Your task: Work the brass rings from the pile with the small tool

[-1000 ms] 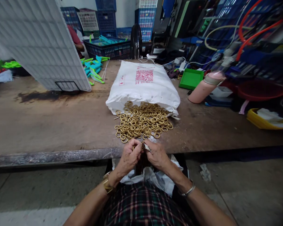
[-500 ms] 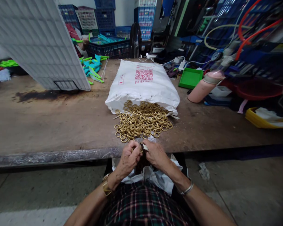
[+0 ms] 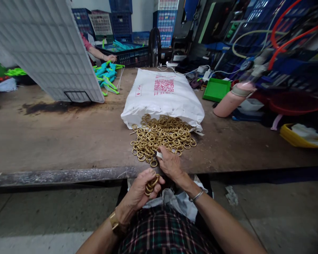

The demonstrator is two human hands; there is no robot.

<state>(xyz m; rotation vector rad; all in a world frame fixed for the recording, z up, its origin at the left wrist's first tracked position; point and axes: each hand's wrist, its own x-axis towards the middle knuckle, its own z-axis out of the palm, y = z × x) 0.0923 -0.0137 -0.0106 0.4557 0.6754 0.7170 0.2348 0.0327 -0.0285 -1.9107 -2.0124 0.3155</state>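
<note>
My left hand (image 3: 140,187) is closed around a few brass-coloured rings (image 3: 152,184), held over my lap just off the table edge. Between the fingers of my right hand (image 3: 172,165) is a small flat white tool (image 3: 159,155) with a dark end; its exact kind is unclear. That hand reaches over the near side of a heap of loose brass-coloured rings (image 3: 163,135). The heap spills from the mouth of a white woven sack (image 3: 143,100) lying on the table, printed with a red square code. A single ring (image 3: 153,163) lies at the heap's front edge.
A white ribbed panel (image 3: 55,53) stands at the left of the wooden table (image 3: 69,141). Behind it lie turquoise-and-green toy-like pieces (image 3: 107,76), and a co-worker's hand (image 3: 110,58). To the right are a pink bottle (image 3: 229,102), a green tray (image 3: 216,90) and a yellow tray (image 3: 294,137).
My right hand has moved forward with the tool to the ring heap. My left hand has drawn back toward me, holding rings. The co-worker's hand has come further right.
</note>
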